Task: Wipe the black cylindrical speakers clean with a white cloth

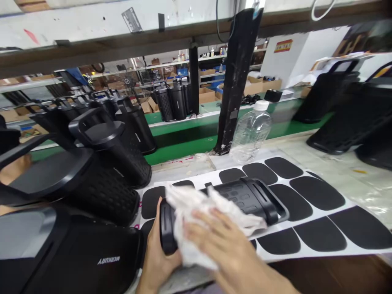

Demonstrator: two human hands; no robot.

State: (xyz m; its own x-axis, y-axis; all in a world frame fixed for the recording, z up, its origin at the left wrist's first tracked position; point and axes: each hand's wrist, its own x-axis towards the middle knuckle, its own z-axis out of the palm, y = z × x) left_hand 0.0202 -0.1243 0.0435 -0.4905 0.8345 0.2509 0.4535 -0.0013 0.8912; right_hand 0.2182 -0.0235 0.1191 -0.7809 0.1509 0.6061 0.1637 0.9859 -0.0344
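My left fingers (157,216) clamp one end of a black case (241,198). My right fingers (203,228), slightly apart, press white cloth (191,204) against it.

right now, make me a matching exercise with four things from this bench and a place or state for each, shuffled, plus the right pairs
1. white cloth
2. clear bottle
3. black patches
4. left hand

A. topped by a white cap
B. holding one end of a black case
C. under the right hand
D. on a white sheet

Pairs: 1-C, 2-A, 3-D, 4-B
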